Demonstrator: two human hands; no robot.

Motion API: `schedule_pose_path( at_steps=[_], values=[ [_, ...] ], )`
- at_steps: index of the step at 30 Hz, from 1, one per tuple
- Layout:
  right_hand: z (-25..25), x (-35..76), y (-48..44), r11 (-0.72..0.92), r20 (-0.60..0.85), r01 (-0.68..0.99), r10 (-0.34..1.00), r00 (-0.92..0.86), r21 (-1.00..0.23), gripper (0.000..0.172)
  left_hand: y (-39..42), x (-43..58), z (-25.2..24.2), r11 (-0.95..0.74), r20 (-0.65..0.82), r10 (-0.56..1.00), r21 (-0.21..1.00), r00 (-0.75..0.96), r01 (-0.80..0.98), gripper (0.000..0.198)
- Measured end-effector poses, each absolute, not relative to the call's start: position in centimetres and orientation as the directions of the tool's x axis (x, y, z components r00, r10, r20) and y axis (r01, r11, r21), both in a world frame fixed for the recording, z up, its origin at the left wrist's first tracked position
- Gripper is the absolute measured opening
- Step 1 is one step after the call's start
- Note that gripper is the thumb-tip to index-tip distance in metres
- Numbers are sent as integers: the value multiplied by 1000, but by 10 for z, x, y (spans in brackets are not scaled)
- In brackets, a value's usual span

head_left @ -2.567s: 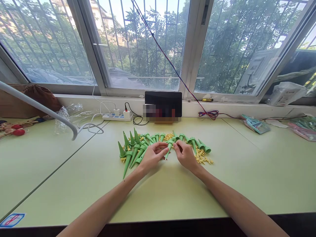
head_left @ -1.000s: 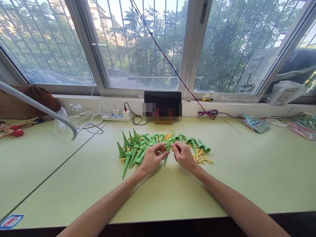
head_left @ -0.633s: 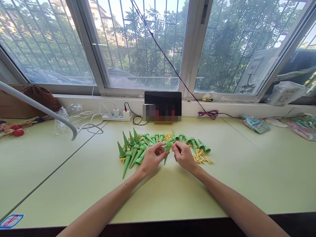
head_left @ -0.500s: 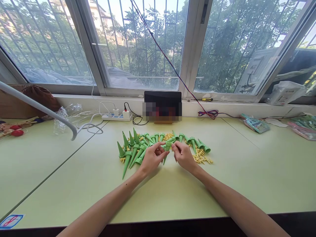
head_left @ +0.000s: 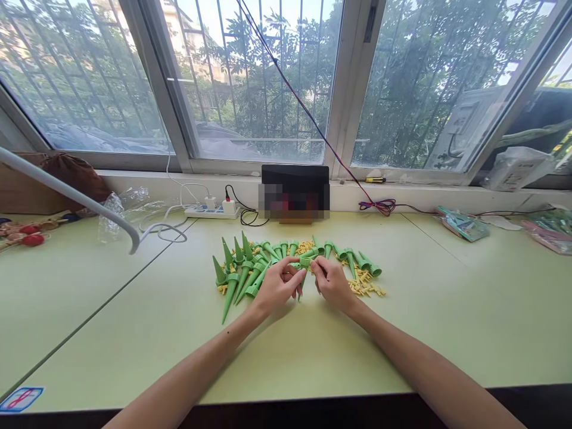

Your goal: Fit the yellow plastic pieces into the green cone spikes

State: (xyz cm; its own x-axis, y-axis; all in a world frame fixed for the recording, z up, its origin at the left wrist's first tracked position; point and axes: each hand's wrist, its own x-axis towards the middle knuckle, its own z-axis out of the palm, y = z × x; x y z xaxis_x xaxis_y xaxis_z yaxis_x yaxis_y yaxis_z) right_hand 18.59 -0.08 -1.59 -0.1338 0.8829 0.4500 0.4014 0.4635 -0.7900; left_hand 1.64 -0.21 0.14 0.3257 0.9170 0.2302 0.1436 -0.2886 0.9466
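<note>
My left hand [head_left: 277, 286] is closed around a green plastic watering spike [head_left: 305, 262], its wide collar up and its pointed end hanging down below the fingers. On the other side, my right hand [head_left: 331, 280] pinches at the collar's rim; any small part between those fingertips is hidden. To the left and behind lie more green spikes [head_left: 243, 280], some standing on their collars with tips up. A few others, such as the green spike [head_left: 352, 262], lie to the right. Small yellow plastic pieces [head_left: 367, 289] are heaped beside my right hand.
A tablet [head_left: 295, 179] with a blurred screen stands against the wall. Left of it sits a white power strip [head_left: 210, 211] with cables. A white curved bar [head_left: 89, 196] crosses the left side. Plastic-bagged packets [head_left: 462, 223] lie at the right.
The held spike has shifted and turned very slightly between my hands, and my left fingers have moved a little on it. The piles look unchanged.
</note>
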Motion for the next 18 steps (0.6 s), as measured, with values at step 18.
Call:
schedule_pose_path(
  at_steps=[18],
  values=[
    [-15,186,-1,497,481,427,863,-154,-755,34,1,18,7,-85,100,930,995,354,-57,40]
  ],
)
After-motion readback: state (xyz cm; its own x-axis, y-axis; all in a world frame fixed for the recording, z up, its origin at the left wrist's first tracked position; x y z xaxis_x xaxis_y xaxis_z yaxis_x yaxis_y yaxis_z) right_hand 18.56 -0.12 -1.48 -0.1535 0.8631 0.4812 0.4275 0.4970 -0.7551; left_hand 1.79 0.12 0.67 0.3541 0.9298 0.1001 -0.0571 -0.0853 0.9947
